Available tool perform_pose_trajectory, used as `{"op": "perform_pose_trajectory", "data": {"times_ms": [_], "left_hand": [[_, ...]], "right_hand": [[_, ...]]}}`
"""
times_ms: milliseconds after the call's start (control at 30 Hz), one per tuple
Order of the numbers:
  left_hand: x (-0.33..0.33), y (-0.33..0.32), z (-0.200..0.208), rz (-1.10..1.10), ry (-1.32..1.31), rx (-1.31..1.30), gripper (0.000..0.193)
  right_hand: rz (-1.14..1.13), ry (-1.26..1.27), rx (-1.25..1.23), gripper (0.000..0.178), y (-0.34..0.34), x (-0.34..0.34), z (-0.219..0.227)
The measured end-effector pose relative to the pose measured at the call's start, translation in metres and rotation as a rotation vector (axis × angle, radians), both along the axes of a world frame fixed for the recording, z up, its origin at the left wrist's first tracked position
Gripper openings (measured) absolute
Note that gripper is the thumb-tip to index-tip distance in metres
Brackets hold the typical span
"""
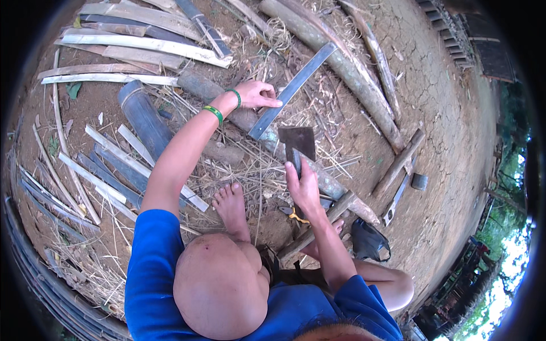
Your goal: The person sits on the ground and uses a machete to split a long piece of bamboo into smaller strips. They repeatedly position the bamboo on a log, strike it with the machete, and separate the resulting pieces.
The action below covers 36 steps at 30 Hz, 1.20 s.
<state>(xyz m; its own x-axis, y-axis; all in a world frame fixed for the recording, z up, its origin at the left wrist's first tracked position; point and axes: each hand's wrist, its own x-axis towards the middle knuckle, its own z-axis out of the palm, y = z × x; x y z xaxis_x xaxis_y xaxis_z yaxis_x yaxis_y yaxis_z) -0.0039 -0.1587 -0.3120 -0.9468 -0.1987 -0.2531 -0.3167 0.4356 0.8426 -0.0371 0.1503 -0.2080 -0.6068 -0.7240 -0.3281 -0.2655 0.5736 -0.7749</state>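
A straight, dark grey bamboo strip (296, 86) lies slantwise across two logs. My left hand (257, 95) is closed at its near-left edge, with the fingertips on the strip and a green band at the wrist. The near end of the strip rests over the closer log (327, 183). In my right hand (305, 190) is a chopping knife with a broad, dark, square-ended blade (300, 141). Its blade stands just above the closer log, to the right of the strip's near end and apart from it. My right fist hides much of the handle.
Split bamboo pieces (148, 44) lie at far left, with a thick bamboo tube (145, 116) nearer. A long log (341, 68) crosses the far side. On the right are a handsaw (395, 202), a short pole (400, 162) and a black bag (369, 241). My bare foot (231, 209) stands among shavings.
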Motion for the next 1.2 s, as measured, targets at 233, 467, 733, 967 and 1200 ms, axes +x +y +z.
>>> {"op": "perform_pose_trajectory", "data": {"times_ms": [233, 467, 733, 967, 1200], "left_hand": [[-0.002, 0.001, -0.009, -0.094, 0.005, 0.180, 0.045], [-0.001, 0.006, -0.012, -0.033, 0.032, 0.223, 0.043], [-0.001, 0.008, -0.008, -0.047, 0.075, 0.097, 0.046], [0.006, 0.013, -0.011, -0.024, 0.037, 0.195, 0.042], [0.001, 0.011, -0.002, -0.010, 0.021, 0.168, 0.038]], "right_hand": [[-0.006, -0.033, 0.028, 0.034, -0.012, 0.008, 0.012], [0.168, 0.051, 0.104, 0.041, -0.034, 0.011, 0.014], [0.079, 0.071, -0.198, 0.034, -0.033, 0.023, 0.029], [0.058, -0.029, 0.034, 0.030, -0.043, 0.016, 0.028], [0.121, 0.125, -0.061, 0.032, -0.029, 0.023, 0.005]]}}
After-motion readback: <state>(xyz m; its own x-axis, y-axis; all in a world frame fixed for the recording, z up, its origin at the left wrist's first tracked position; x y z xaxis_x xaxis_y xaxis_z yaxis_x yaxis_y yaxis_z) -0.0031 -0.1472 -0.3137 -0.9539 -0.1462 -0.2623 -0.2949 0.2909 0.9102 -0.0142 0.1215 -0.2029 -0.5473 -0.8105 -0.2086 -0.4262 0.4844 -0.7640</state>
